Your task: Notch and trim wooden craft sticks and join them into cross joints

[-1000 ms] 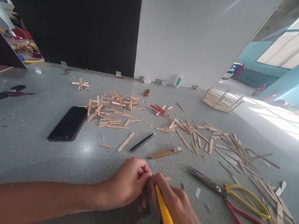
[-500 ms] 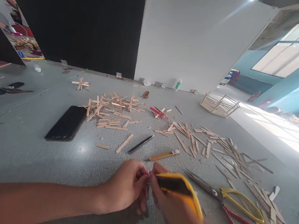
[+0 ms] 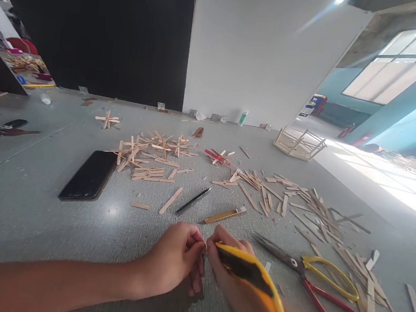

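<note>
My right hand (image 3: pixel 231 276) grips a yellow utility knife (image 3: pixel 255 277), its tip turned left toward my other hand. My left hand (image 3: pixel 173 262) rests on the grey table (image 3: pixel 40 218) with its fingers pinched shut against the knife tip; whatever small piece it holds is hidden between the fingers. Both hands touch near the table's front edge. Just beyond them lie a short yellowish stick (image 3: pixel 225 215) and a black pen (image 3: pixel 193 200).
Scissors with yellow and red handles (image 3: pixel 322 287) lie right of my hands. Loose wooden sticks (image 3: pixel 309 205) spread to the right, glued stick stars (image 3: pixel 149 150) at centre, a black phone (image 3: pixel 89 175) left, a stick frame (image 3: pixel 297 144) far right.
My right hand has turned the knife from pointing away to lying sideways with its body toward the right. My left hand has stayed in place, still pinched.
</note>
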`<act>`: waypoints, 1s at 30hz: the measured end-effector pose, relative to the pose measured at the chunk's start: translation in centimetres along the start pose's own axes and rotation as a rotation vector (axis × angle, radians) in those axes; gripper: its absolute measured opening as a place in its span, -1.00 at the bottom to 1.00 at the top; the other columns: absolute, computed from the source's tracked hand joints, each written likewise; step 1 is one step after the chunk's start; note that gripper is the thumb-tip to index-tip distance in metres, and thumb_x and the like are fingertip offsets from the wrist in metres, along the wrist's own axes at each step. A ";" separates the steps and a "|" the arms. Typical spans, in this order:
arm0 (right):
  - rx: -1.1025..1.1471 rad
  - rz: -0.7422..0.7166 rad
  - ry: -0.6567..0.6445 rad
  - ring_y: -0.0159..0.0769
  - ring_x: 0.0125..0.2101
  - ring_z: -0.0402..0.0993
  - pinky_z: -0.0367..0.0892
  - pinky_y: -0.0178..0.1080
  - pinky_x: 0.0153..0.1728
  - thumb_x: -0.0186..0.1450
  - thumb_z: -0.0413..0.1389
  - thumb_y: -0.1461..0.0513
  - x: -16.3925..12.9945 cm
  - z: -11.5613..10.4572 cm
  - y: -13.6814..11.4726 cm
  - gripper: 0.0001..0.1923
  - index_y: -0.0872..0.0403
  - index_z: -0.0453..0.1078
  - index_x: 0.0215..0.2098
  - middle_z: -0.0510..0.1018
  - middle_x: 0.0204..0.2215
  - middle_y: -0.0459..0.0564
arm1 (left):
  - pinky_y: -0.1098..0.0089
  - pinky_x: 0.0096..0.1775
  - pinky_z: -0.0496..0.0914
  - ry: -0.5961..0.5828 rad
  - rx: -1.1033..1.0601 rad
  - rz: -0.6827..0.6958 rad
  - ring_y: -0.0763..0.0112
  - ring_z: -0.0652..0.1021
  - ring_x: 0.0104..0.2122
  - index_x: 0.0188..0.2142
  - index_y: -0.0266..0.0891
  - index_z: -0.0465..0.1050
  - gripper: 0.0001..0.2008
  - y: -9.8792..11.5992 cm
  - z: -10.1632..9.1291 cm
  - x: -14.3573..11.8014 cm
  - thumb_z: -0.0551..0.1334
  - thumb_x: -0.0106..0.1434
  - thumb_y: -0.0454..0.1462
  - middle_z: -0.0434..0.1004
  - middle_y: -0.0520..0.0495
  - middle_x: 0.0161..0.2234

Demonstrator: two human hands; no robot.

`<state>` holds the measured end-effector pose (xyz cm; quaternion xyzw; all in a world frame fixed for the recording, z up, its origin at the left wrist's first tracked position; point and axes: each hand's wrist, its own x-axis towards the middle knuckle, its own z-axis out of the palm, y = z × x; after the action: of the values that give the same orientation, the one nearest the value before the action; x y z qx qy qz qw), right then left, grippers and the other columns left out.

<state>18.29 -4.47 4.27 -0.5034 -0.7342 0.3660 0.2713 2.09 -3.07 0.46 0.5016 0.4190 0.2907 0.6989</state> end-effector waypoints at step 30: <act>-0.626 -0.549 0.177 -0.12 -0.22 0.67 0.57 -0.18 -0.29 0.54 -0.15 0.34 -0.6 -4.2 6.8 -0.66 0.09 0.32 0.19 0.67 -0.17 0.15 | 0.61 -0.58 0.40 0.299 0.230 0.317 0.55 0.58 -0.71 -0.26 -0.09 0.50 -0.78 10.0 2.0 -7.9 0.20 0.42 -0.06 0.57 0.14 -0.52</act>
<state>25.38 -2.42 1.23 -0.3769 -0.8906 -0.0050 0.2545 0.22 -7.23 12.54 0.5889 0.4641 0.4178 0.5131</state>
